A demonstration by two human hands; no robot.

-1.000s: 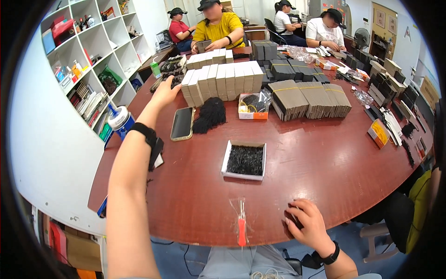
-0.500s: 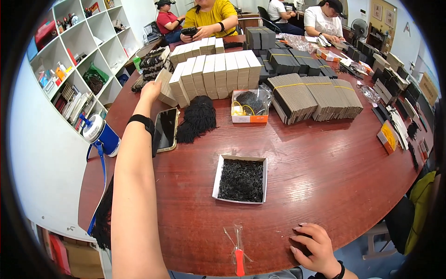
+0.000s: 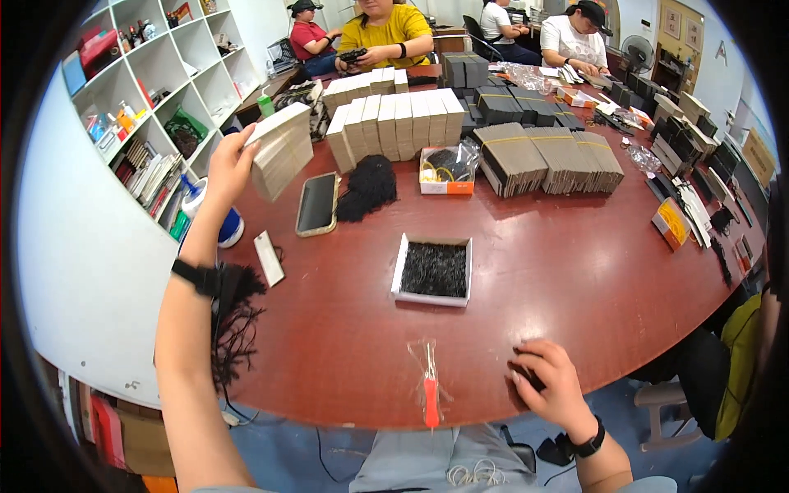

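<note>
My left hand [image 3: 228, 171] is raised at the far left, fingers closed round the edge of a banded stack of off-white cards [image 3: 283, 156]. The stack tilts above the table, beside a phone [image 3: 317, 207] lying face up. My right hand [image 3: 549, 380] rests near the table's front edge, fingers loosely bent and apart, with nothing visible in it. To its left lies a red-handled tool [image 3: 431, 401] with a thin metal end, in clear wrapping. Farther back, a shallow white box [image 3: 471, 271] holds many short black pieces.
Behind the phone stand several pale card stacks [image 3: 394, 127], beside black tassels [image 3: 368, 187]. An orange-white box [image 3: 448, 188] and grey banded stacks [image 3: 514, 160] are at the back. A blue-white bottle [image 3: 231, 228], white strip [image 3: 269, 259] and black strands [image 3: 236, 316] lie left. People sit across the table.
My left hand has lifted the card stack from the end of the row and brought it left and nearer. My right hand stays near the table edge. The view has shifted.
</note>
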